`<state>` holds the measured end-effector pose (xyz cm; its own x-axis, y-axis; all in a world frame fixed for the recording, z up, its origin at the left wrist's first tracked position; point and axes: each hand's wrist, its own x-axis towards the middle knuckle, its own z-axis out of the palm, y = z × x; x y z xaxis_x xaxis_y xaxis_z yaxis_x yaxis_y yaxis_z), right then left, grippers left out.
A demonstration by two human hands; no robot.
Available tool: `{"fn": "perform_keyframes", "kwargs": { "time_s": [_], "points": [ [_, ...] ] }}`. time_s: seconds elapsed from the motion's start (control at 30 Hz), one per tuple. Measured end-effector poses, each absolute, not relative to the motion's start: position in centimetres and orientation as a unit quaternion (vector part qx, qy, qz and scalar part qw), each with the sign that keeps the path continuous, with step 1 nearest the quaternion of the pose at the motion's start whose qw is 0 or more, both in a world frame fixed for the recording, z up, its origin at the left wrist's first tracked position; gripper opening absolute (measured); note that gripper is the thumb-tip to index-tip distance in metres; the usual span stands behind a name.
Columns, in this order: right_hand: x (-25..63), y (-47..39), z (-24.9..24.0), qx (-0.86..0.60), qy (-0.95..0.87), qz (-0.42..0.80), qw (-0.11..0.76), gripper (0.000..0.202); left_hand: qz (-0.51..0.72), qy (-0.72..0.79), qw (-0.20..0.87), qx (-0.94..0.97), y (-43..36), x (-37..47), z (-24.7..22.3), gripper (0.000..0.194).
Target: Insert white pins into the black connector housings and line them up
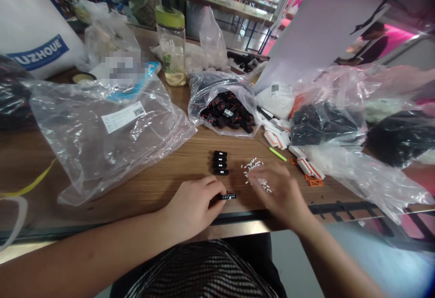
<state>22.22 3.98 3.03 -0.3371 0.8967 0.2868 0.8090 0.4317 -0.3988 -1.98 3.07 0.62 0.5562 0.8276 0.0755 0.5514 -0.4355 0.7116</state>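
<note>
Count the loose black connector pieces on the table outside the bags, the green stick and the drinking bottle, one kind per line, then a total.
Black connectors stacked in a column: 4
Black connector held by the left hand: 1
Green stick: 1
Bottle with green lid: 1
Total: 7
The right hand rests on small white pieces, too tiny and scattered to count.

We find bare tabletop [163, 185] open between the large clear bag [102, 130] at left and the stacked black connectors [220, 162]. Ahead, the bag of black parts [226, 108] blocks us; scattered white pins [253, 166] and orange-white pieces [307, 166] crowd the right.
</note>
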Motion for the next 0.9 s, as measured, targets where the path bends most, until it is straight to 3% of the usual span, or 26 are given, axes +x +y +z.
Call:
{"fn": "perform_keyframes", "kwargs": {
  "time_s": [0.1,0.23,0.4,0.6,0.77,0.9],
  "points": [
    [25.1,7.7,3.2,-0.644,-0.739,0.063,0.186,0.023,0.216,0.420,0.322,0.820,3.1,-2.0,0.6,0.008],
    [26.5,10.1,2.9,-0.646,-0.736,0.158,0.123,0.028,0.221,0.418,0.321,0.821,3.1,-2.0,0.6,0.008],
    [25.9,10.4,2.3,-0.623,-0.758,0.143,0.131,0.024,0.223,0.414,0.323,0.821,3.1,-2.0,0.7,0.008],
    [25.1,10.9,2.7,-0.662,-0.705,0.214,0.138,0.015,0.222,0.416,0.321,0.821,3.2,-2.0,0.8,0.007],
    [21.8,6.9,4.1,-0.545,-0.770,0.264,0.201,0.014,0.215,0.419,0.328,0.819,3.1,-2.0,0.7,0.009],
    [19.4,3.9,4.4,-0.471,-0.818,0.276,0.181,0.011,0.209,0.421,0.326,0.820,3.1,-2.0,0.7,0.007]
  ]
}}
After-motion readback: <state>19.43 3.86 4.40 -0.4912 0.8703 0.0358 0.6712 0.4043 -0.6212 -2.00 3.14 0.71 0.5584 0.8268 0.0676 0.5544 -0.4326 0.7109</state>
